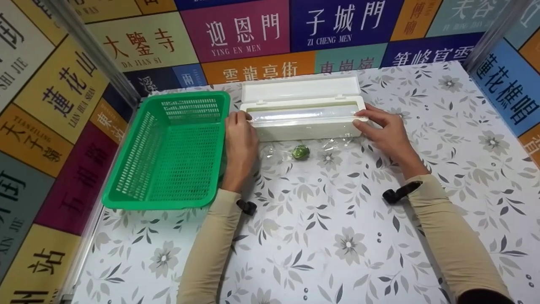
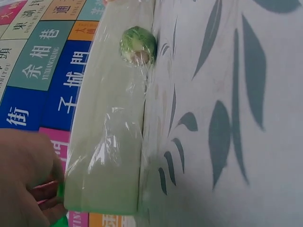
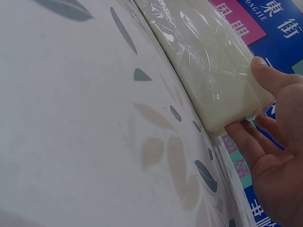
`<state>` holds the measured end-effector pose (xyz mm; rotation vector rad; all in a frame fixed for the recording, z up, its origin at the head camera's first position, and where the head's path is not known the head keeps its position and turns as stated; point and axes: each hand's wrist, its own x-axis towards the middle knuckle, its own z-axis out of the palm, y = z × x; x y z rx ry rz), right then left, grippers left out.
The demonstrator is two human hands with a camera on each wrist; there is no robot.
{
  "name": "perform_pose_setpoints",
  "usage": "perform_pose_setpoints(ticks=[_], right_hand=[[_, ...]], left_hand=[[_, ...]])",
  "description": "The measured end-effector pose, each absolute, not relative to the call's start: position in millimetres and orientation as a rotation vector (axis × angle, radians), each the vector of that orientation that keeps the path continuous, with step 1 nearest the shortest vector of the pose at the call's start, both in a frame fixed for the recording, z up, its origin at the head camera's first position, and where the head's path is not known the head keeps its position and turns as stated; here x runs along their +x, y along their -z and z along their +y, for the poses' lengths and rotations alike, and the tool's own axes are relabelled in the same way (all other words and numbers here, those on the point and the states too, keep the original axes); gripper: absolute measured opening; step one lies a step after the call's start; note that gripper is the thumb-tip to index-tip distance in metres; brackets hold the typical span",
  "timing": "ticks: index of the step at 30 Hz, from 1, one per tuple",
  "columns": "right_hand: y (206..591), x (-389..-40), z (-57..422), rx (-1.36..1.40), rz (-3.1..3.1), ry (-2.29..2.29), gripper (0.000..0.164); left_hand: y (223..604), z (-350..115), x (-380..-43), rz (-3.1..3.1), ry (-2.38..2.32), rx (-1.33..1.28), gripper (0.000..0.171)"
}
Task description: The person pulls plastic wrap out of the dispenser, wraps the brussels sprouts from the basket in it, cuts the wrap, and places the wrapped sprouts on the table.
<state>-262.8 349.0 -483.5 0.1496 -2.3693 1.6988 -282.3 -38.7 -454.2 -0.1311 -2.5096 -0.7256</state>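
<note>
A white cling film dispenser (image 1: 308, 132) lies lengthwise at the back of the table, its lid (image 1: 301, 88) tipped back and a roll of film inside. Clear cling film (image 1: 272, 153) hangs over the front and spreads onto the table. There, by the dispenser, is a small green Brussels sprout (image 1: 301, 152); whether it lies on or under the film I cannot tell. My left hand (image 1: 241, 141) holds the dispenser's left end, fingers bent around it. At the right end my right hand (image 3: 279, 127) grips the corner, thumb on the upper edge and fingers against the end.
A green perforated basket (image 1: 219, 169) stands left of the dispenser, right beside my left hand. Panels with printed lettering (image 1: 249, 31) wall the back and sides. The table (image 1: 320, 249) has a floral cover.
</note>
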Motion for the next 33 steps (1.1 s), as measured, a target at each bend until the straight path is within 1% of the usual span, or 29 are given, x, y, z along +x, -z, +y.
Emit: perform_pose_setpoints(ticks=[4,14,16,18,21,23,27,29,33], right_hand=[[484,-261,349,0.149,-2.363,-1.697,0.036],[481,-260,350,0.081,-2.407,-1.684,0.041],[481,-261,349,0.072,-2.4,-1.718,0.047],[481,-261,347,0.072,-2.393,-1.737,0.057],[481,-262,345,0.123,-2.37,-1.701,0.068],[481,-262,343,0.157,-2.375,-1.611,0.064],[475,-257,335,0.199,-2.376,-1.466,0.036],[469,-253,330,0.204,-2.371,-1.46,0.025],[460,-244,322,0.196,-2.349,-1.469,0.019]], left_hand=[[456,-43,-283,-2.483,0.736,-0.128,0.011],[459,-40,-281,-2.453,0.827,-0.22,0.017],[459,-39,-279,-2.458,0.844,-0.239,0.017],[459,-39,-276,-2.477,0.853,-0.258,0.019],[459,-40,-272,-2.503,0.836,-0.295,0.021],[461,-41,-270,-2.514,0.818,-0.324,0.021],[464,-45,-267,-2.512,0.795,-0.366,0.019],[465,-48,-266,-2.505,0.796,-0.377,0.017],[465,-51,-264,-2.472,0.802,-0.411,0.011]])
